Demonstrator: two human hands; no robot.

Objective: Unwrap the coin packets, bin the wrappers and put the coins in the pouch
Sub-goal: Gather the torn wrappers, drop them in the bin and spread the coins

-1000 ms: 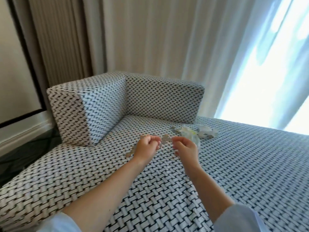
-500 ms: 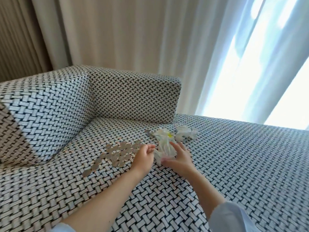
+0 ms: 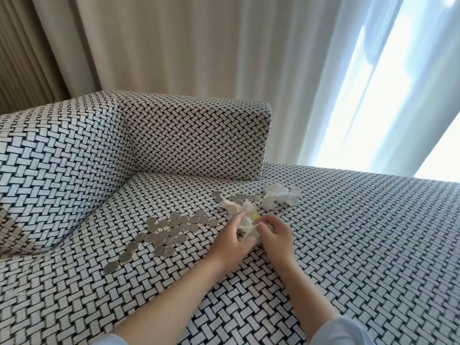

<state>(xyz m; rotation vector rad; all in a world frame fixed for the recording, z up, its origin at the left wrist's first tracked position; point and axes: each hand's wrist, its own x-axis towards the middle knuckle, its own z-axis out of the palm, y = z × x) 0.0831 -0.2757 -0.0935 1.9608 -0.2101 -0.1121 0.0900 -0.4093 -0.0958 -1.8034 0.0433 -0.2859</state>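
Both hands meet over the sofa seat [image 3: 348, 245], in front of the right end of the backrest [image 3: 194, 135] and nearer the person than it. Between them is a crumpled wrapper [image 3: 245, 220], white and thin, with a small yellow spot showing near its top. The left hand [image 3: 231, 242] has its grip closed on the wrapper's left side, fingers curled over it. The right hand [image 3: 276, 235] has its grip drawn in on the other side, fingertips pinching the wrapper just by the yellow spot. Whether any coin is still inside cannot be told.

Loose coins [image 3: 174, 230] lie flat on the seat in front of the backrest's middle, packed close together and trailing off in a line towards the person. A short row of coins [image 3: 242, 197] lies closer to the backrest, just beyond the held wrapper. A second wrapper [image 3: 278, 196], clear and crumpled, rests on the seat just off the backrest's right end, apart from both hands.

Pale curtains [image 3: 174, 46] hang behind the backrest. A light blue sleeve [image 3: 341, 329] shows on the right forearm.
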